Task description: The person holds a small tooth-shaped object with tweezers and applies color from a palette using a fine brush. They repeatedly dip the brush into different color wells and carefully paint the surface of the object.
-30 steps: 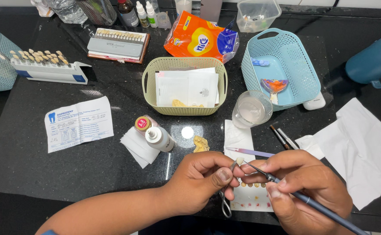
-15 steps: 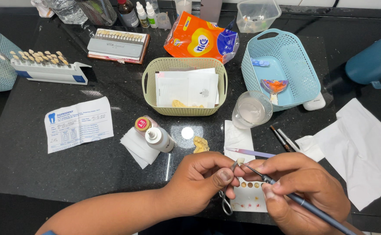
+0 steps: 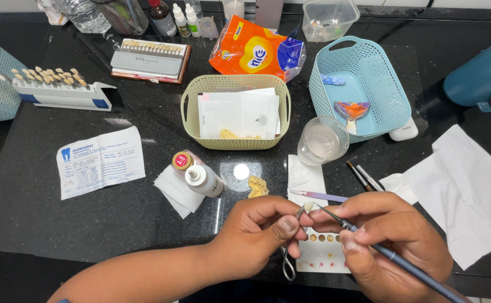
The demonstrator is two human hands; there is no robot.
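Your left hand (image 3: 259,230) pinches the metal forceps (image 3: 291,247), whose tips clamp a small pale tooth (image 3: 308,206) over the white palette (image 3: 321,252). Keep that grip firm and the wrist braced on the black table (image 3: 88,224). Your right hand (image 3: 394,244), fingers closed pen-style on the brush (image 3: 391,255), has its tip touching the tooth; stroke lightly, in short passes.
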